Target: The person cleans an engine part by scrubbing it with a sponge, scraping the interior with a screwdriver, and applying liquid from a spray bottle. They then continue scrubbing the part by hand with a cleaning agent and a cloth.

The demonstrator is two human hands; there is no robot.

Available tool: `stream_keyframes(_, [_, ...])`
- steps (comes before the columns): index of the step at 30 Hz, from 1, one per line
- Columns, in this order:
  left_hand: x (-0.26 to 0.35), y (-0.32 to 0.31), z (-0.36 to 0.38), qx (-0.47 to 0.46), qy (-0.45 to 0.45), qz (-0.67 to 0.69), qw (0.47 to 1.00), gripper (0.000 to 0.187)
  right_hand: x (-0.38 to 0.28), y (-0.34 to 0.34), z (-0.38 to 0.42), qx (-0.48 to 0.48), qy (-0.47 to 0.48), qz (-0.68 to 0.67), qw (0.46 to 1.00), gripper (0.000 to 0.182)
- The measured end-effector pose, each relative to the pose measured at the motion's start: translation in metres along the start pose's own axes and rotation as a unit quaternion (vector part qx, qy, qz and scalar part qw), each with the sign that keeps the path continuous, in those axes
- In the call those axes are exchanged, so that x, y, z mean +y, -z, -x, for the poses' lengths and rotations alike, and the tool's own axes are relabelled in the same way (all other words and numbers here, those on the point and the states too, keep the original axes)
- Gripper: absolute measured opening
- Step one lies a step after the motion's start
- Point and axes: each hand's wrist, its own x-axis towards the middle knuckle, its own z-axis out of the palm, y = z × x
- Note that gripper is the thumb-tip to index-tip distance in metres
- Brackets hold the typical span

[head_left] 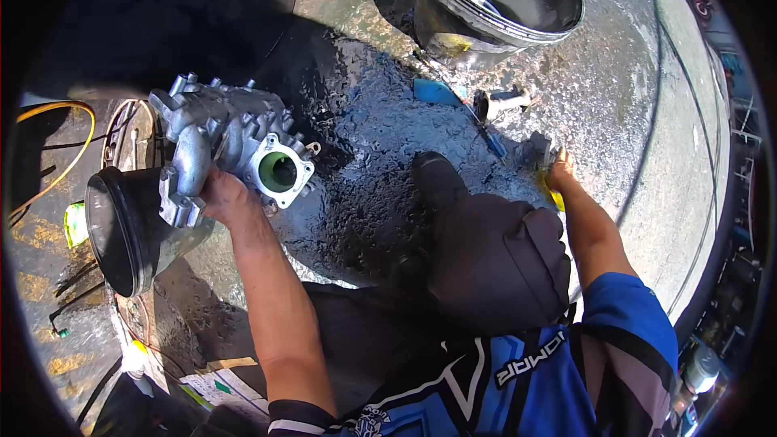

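My left hand [227,197] grips a silvery cast-metal intake manifold [235,125] by one of its curved pipes and holds it up on the left. The manifold's round flanged opening [280,171] faces me, greenish inside. Over on the right, my right hand [561,171] is low at the ground, fingers curled. A bit of yellow [554,194] shows under its palm, and a dark grey lump lies beside the fingertips. What the fingers hold is too small to make out. Near it lie a blue-handled tool [494,144] and a small metal pipe part [503,103].
A large black bucket [437,12] stands at the top. Another black bucket [113,231] is tilted at the left, close below the manifold. Wet dark sludge [356,129] covers the ground ahead. A blue piece [435,92] lies there. An orange hose [91,117] curves at far left.
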Motion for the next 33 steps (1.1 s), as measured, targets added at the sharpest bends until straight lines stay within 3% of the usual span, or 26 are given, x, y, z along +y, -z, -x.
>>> stream_keyframes(1, [-0.001,0.004,-0.004,0.001,0.029,0.044,0.999,0.046,-0.015,0.016,0.032,-0.015,-0.029,-0.034,0.999,0.111])
stream_keyframes(2, [-0.003,0.006,-0.007,-0.012,0.003,0.020,1.000,0.047,-0.027,0.017,0.040,0.027,0.021,-0.016,0.999,0.111])
stream_keyframes(4, [0.007,-0.006,-0.006,-0.003,0.033,0.002,0.999,0.047,-0.049,0.006,0.038,0.142,0.202,-0.067,0.967,0.098])
stream_keyframes(5, [0.014,-0.008,-0.003,0.009,0.044,-0.011,0.999,0.047,-0.070,0.026,0.056,0.075,0.233,-0.137,0.960,0.086])
stream_keyframes(7, [0.007,-0.002,-0.004,0.066,0.071,-0.105,0.990,0.044,-0.099,0.002,0.036,0.084,0.312,-0.128,0.938,0.077])
stream_keyframes(10, [-0.010,0.003,-0.005,0.026,-0.002,0.008,1.000,0.055,-0.135,0.018,0.047,0.042,0.236,-0.120,0.963,0.068])
stream_keyframes(11, [-0.014,0.005,-0.007,0.004,-0.021,0.019,1.000,0.049,-0.139,0.016,0.044,0.063,0.264,-0.110,0.956,0.064])
stream_keyframes(13, [-0.017,0.008,-0.009,-0.004,-0.049,-0.009,0.999,0.046,-0.131,0.008,0.032,0.102,0.305,-0.093,0.942,0.058])
stream_keyframes(16, [-0.014,0.009,-0.011,0.007,-0.083,-0.086,0.993,0.042,-0.110,0.023,0.044,0.108,0.316,-0.222,0.916,0.050])
stream_keyframes(19, [-0.013,0.011,-0.012,0.010,-0.107,-0.148,0.983,0.039,-0.092,0.081,0.085,0.026,0.360,-0.369,0.857,0.047])
stream_keyframes(23, [-0.011,0.006,-0.013,0.034,-0.105,-0.120,0.987,0.035,-0.087,0.170,0.137,0.092,0.440,-0.461,0.766,0.039])
stream_keyframes(25, [-0.008,0.004,-0.012,0.030,-0.112,-0.123,0.986,0.033,-0.089,0.225,0.176,0.091,0.445,-0.485,0.747,0.036])
stream_keyframes(27, [-0.016,0.006,-0.014,0.031,-0.123,-0.130,0.983,0.034,-0.093,0.275,0.215,0.171,0.531,-0.423,0.714,0.031])
stream_keyframes(29, [-0.011,0.001,-0.009,0.038,-0.128,-0.151,0.980,0.035,-0.107,0.328,0.260,0.218,0.676,-0.320,0.627,0.028])
stream_keyframes(33, [0.008,-0.007,-0.002,0.035,-0.179,-0.252,0.950,0.027,-0.140,0.383,0.319,0.239,0.771,-0.190,0.559,0.027])
